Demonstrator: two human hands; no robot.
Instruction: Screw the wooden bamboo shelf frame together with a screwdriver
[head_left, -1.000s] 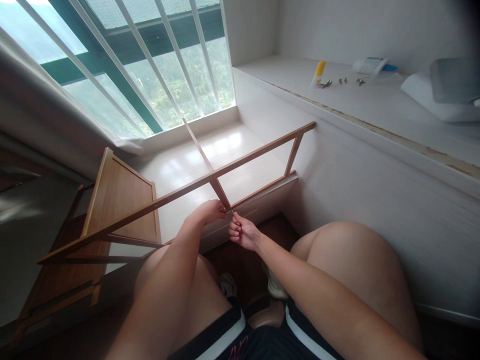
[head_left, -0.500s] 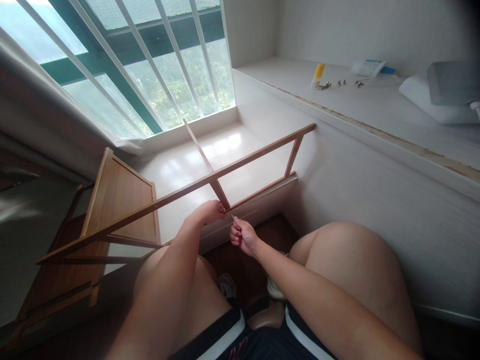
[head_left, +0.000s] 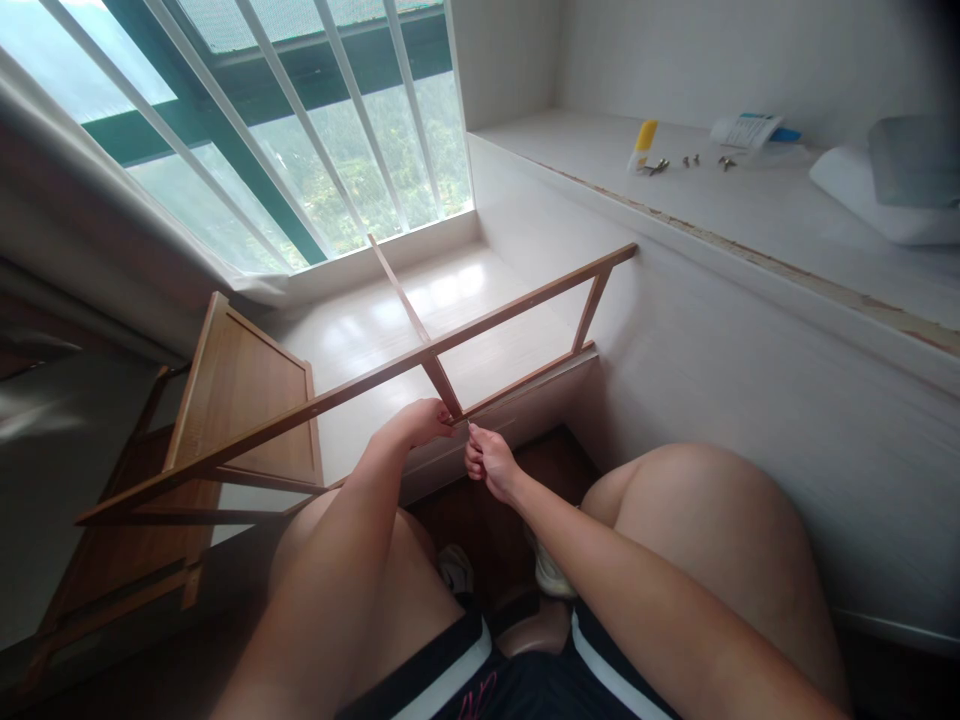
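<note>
Glossy ledge (head_left: 375,325), left hand (head_left: 418,421) on slim wooden frame (head_left: 525,301), right hand (head_left: 487,462) fisted

The left hand (head_left: 417,421) grips the near end of a thin wooden frame (head_left: 480,322); the right hand (head_left: 488,461) pinches beside it, perhaps holding a small tool.

Wooden frame (head_left: 525,303) resting on window ledge (head_left: 360,340).
</note>
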